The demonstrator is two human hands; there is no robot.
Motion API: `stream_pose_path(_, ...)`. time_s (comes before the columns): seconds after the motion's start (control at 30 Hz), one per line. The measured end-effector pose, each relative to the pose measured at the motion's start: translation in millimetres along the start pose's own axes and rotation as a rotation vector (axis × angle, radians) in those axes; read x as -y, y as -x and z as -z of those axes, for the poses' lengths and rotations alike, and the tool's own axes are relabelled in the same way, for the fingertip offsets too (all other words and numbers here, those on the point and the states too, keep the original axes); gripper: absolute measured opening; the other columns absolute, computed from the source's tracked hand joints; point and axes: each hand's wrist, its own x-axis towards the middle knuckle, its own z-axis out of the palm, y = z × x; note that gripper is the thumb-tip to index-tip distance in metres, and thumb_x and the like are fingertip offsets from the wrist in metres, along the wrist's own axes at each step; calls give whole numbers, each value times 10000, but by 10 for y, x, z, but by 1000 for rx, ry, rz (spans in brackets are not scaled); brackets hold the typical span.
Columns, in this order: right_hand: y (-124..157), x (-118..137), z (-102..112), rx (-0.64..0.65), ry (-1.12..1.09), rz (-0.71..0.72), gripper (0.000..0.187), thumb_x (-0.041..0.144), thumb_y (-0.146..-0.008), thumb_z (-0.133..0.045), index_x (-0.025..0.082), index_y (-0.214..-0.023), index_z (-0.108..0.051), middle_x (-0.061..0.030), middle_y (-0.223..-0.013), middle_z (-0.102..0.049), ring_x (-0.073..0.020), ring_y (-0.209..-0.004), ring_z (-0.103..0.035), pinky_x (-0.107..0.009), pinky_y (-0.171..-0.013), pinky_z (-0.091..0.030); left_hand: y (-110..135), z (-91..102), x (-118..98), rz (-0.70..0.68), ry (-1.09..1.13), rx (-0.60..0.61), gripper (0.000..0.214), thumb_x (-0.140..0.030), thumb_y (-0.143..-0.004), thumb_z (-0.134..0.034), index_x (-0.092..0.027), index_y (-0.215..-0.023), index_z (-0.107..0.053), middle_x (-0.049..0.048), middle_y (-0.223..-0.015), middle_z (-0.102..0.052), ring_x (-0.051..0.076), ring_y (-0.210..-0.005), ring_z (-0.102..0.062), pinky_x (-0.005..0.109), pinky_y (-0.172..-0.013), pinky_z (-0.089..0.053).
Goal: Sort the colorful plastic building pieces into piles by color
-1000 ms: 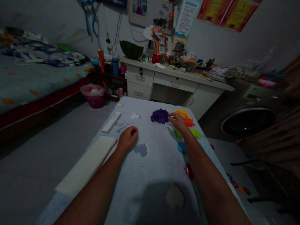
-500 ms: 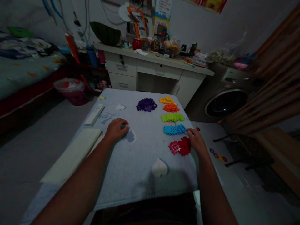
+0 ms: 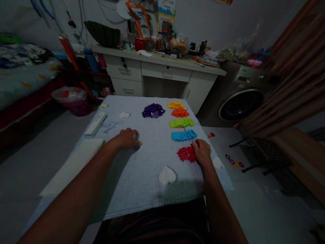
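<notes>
bottom center of the frame is the cloth-covered counter [image 3: 142, 184], pale blue with a white heart print [image 3: 167, 175] near its front edge. a pale flat slab [image 3: 73, 167] lies along the lower left. right hand [image 3: 202, 150] is right of center, touching the right end of the red pieces [image 3: 186, 153]; that grip's partly curled and i can't tell if it's got hold of one. left hand [image 3: 127, 138] is left of center, grip loosely open, nothing visible in it. above the red ones come blue pieces [image 3: 184, 135], green pieces [image 3: 181, 122], orange pieces [image 3: 180, 112] and yellow pieces [image 3: 175, 105], with a purple heap [image 3: 153, 110] to the left of those. room's dim: pink bin [image 3: 74, 103] on the floor at left, then a cluttered white desk [image 3: 165, 73] upper center, washing machine [image 3: 241, 105] upper right, bed [image 3: 25, 76] upper left.
</notes>
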Motion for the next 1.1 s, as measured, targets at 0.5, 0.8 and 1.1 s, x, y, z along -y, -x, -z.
stream_pose_path(0.5,123,233,-73,0,-156,32,376,462,-936,-431,223,-1109,-665,-124,-1150,-633,-295,-1101,-526,-472,-1006,-373,641,-996,-1828,-423,259,-62,1048,-528,-628,-806,-249,-1492,-284,182,-1442,-471,404,-1289,-435,559,-1046,-349)
stream_pose_path(0.8,274,581,-88,67,-631,-24,316,436,-912,-442,212,-963,-658,-77,-1016,-691,-226,-964,-615,-361,-919,-465,589,-1085,-1824,-430,303,-120,1071,-492,-633,-826,-207,-1495,-257,171,-1393,-513,375,-1223,-458,517,-1014,-379)
stream_pose_path(1.1,217,861,-182,121,-866,-96,303,461,-882,-488,206,-871,-653,-37,-884,-682,-194,-815,-615,-301,-770,-495,536,-966,-1751,-380,453,-167,1009,-312,-608,-851,-234,-1453,-304,149,-1322,-560,332,-1161,-545,488,-996,-424)
